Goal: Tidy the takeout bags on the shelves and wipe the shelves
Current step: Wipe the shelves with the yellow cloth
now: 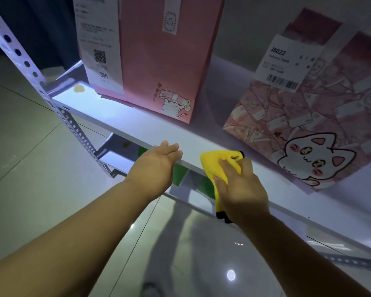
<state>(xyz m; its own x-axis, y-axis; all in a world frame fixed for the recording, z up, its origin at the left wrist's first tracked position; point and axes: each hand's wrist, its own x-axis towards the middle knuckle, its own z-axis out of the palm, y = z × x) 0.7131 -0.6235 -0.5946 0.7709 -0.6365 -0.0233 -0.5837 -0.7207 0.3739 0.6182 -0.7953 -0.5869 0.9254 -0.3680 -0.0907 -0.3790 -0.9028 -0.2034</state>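
Gripping yellow cloth (216, 166), right hand (240, 189); left hand (156, 161) flat; "366" label (103, 75), "J8022" label (277, 52).

Pink bag (159, 61) and cat-patterned bag (308, 125) stand apart on white shelf (116, 118), yellow cloth (214, 163) at its edge.

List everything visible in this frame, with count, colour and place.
plain bag: 1, pink, left on the shelf
cat-print bag: 1, pink, right on the shelf
receipt: 1, white, on the plain bag
barcode label: 1, white, on the cat-print bag
shelf: 1, white, under both bags
post: 1, pale perforated metal, shelf's left end
cloth: 1, yellow, at the shelf's front edge
green items: count unclear, lower shelf
left hand: 1, fingers straight, at the shelf's front edge
right hand: 1, grips the cloth
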